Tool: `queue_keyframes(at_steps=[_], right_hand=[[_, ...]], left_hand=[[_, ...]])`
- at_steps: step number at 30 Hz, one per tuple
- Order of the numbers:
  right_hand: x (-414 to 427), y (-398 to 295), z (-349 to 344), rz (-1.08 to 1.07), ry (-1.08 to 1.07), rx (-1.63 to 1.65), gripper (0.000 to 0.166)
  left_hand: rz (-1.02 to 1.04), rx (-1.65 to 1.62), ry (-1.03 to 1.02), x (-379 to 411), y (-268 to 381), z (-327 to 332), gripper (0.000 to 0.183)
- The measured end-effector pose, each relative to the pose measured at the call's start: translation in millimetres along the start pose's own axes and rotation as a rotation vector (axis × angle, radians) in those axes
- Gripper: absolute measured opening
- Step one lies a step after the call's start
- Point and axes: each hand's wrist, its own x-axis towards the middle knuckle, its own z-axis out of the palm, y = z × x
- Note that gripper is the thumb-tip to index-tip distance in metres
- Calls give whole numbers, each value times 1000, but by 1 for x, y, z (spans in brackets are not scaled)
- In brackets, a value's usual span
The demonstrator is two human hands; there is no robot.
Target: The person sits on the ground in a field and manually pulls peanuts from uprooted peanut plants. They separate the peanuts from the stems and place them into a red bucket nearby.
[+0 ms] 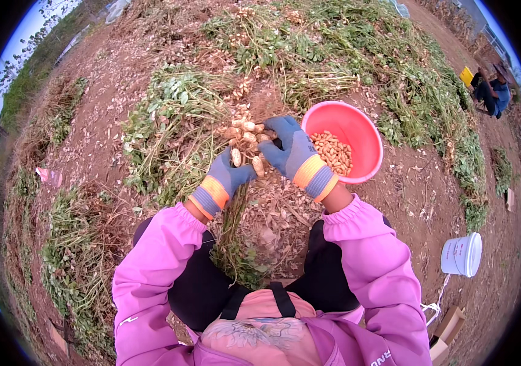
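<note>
My gloved left hand is closed around the stems of an uprooted peanut plant, whose leafy end hangs between my knees. At the plant's root end, a cluster of peanut pods points away from me. My gloved right hand touches the cluster's right side with bent fingers; whether a pod is gripped there cannot be seen. Just right of that hand stands a red plastic basin, partly covered by the glove and wrist. Loose peanut pods lie inside it.
Heaps of peanut plants lie ahead and to the left, more at the right. A white lidded bucket and a cardboard box stand at lower right. Another person sits far right beside something yellow.
</note>
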Motion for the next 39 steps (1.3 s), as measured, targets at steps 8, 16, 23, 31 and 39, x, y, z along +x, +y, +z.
queue_keyframes(at_steps=[8,16,23,31,39], right_hand=[[1,-4,-1,18,-47,38,46],[2,3,1,34,-23,122,40],[7,-5,-13,269,-142,462,34],[13,0,-26,395,-270,633,31],[13,-3,-38,454,-348,881,25]], left_hand=[[54,-24,-32,5,-9,-6,46],[101,-71,-71,0,-3,-2,49],[77,-56,-109,1,-4,-4,45],[106,-181,-237,-4,2,0,35],[105,-340,-355,-3,-4,-6,39]])
